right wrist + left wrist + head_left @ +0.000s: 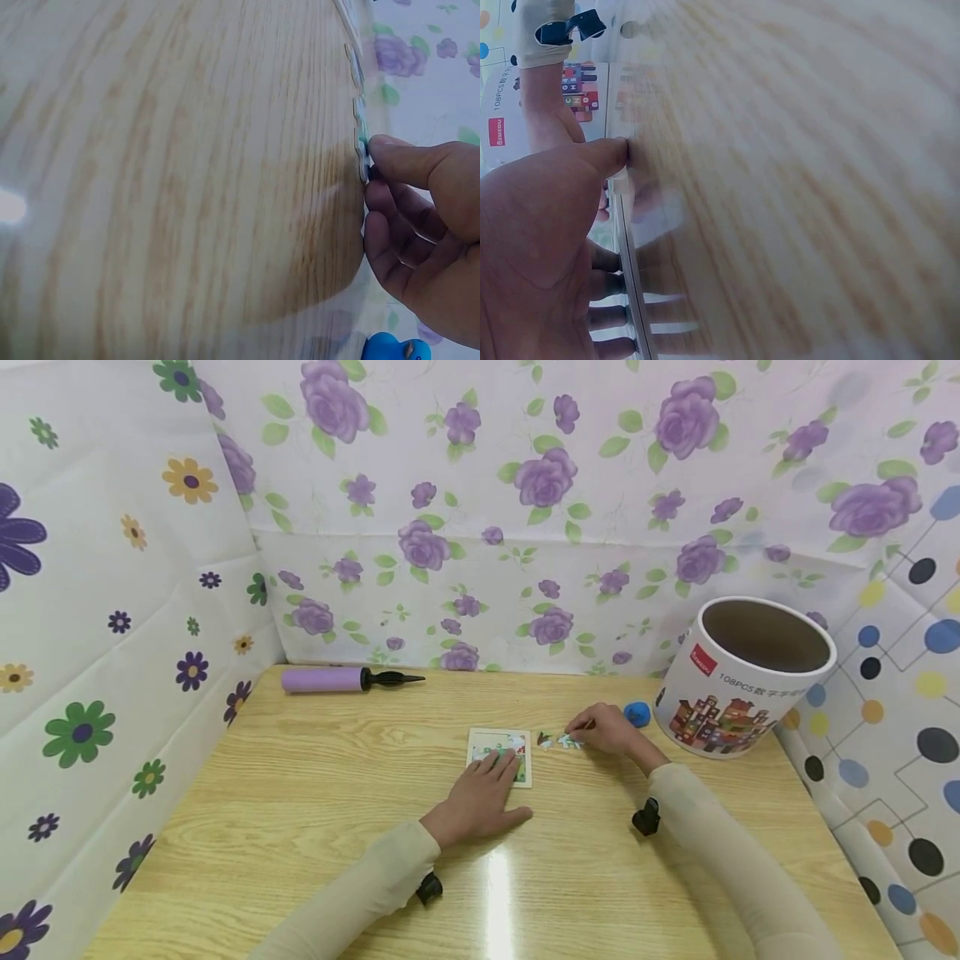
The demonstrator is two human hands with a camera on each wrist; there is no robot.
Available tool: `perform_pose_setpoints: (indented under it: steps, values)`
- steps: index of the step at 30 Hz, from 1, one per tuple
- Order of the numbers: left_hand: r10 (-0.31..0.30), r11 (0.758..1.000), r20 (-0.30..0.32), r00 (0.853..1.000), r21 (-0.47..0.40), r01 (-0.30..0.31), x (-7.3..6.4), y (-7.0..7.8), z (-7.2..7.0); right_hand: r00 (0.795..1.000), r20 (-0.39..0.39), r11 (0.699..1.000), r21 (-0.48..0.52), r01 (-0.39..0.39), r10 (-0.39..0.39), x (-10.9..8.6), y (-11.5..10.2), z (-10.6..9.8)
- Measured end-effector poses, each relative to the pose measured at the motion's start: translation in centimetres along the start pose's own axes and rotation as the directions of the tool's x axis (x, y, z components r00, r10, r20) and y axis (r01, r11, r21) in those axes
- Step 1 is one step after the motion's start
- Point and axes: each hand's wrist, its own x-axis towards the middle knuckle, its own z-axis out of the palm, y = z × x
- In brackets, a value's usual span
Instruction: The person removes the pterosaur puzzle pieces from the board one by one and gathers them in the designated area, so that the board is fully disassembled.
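A small square puzzle board (475,737) with a pale frame and a colourful picture lies on the wooden table. My left hand (483,802) rests over it with fingers straight, hiding part of the picture; its thumb (604,156) is spread out to the side, at the tabletop. To the right of the board lie loose puzzle pieces (545,742), flat on the wood. My right hand (606,731) pinches a puzzle piece (361,142) by its edge between thumb and curled fingers, at table level. Part of that piece is hidden by the fingertips.
A blue toy figure (637,714) sits just beyond my right hand. Behind it on the right stands a large white bucket (738,693) with printed blocks. A purple hand pump (326,680) lies at the back left. Flower-patterned cloth (465,560) hangs behind the table (315,793).
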Motion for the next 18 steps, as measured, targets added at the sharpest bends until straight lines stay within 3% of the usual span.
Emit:
perform_pose_setpoints:
  steps: [12, 18]
  values:
    - [0.014, 0.999, -0.043, 0.999, 0.034, -0.013, 0.0, 0.0, 0.1, 0.999, -0.024, 0.999, 0.017, -0.036, 0.036, 0.5, -1.7, -0.2]
    - [0.03, 0.998, -0.068, 0.997, 0.053, -0.026, -0.1, 0.0, 0.1, 1.0, 0.006, 0.999, 0.029, 0.027, -0.028, 1.1, -3.0, 0.7]
